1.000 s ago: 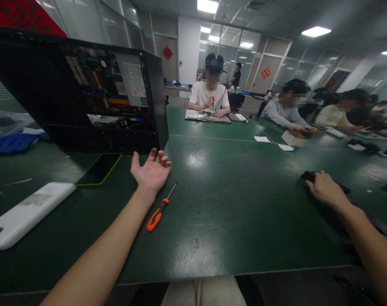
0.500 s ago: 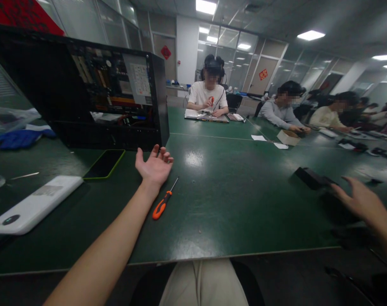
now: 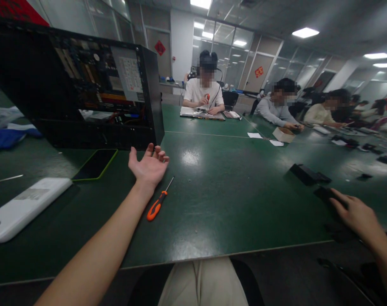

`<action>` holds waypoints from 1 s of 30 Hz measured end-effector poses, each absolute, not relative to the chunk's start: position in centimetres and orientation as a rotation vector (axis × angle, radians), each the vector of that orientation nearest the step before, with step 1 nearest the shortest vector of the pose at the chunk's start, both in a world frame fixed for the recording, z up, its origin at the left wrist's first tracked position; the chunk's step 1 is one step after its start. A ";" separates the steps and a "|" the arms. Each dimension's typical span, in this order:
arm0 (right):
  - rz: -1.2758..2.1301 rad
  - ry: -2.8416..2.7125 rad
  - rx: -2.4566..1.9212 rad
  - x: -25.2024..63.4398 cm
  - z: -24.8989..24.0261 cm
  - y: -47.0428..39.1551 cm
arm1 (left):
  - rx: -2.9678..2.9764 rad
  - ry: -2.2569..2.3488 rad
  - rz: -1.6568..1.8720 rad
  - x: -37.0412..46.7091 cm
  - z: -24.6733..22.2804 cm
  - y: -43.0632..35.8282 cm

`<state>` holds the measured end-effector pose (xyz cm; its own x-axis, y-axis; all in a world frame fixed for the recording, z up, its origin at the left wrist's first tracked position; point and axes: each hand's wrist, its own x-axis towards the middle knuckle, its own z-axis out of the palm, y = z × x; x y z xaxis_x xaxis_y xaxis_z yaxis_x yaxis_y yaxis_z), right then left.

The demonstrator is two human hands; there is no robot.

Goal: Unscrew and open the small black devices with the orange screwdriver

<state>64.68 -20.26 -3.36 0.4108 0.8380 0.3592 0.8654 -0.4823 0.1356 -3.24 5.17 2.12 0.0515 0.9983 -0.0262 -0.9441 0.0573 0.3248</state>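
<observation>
My left hand (image 3: 149, 165) rests palm up on the green table, fingers apart, with nothing in it. Just right of its wrist lies a screwdriver (image 3: 156, 205) with an orange and black handle, its tip pointing away from me. Behind the hand stands a black computer case (image 3: 113, 135) with its side uncovered, showing the parts inside. Far to the right, my right hand (image 3: 355, 211) has its fingers closed on a dark black piece (image 3: 324, 194), too blurred to name. Beyond that piece lies a larger black block-like object (image 3: 304, 174).
Left of my hand lie a phone with a green edge (image 3: 96, 165) and a white device (image 3: 29, 208). Blue gloves (image 3: 5, 139) are at far left. Across the table sits a person (image 3: 203, 95); others are on the right, near an open cardboard box (image 3: 283, 134).
My right hand has gone from spread fingers to closed on the black piece. The view has shifted slightly, so things appear further left. My left hand keeps its pose.
</observation>
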 end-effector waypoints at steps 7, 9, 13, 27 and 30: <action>-0.527 -1.478 -2.539 63.8 -3.9 -20.4 | 0.252 0.272 1.501 -3.1 2.1 5.2; -0.513 -1.483 -2.526 63.7 -3.9 -20.4 | 0.252 0.255 1.503 -3.2 1.9 5.3; -0.484 -1.485 -2.496 63.7 -4.0 -20.5 | 0.254 0.225 1.497 -3.3 1.8 5.2; -0.453 -1.465 -2.481 64.4 -4.1 -20.6 | 0.243 0.227 1.484 -2.9 2.3 4.9; -0.449 -1.483 -2.476 64.1 -4.0 -20.7 | 0.282 0.294 1.515 -2.4 2.4 5.1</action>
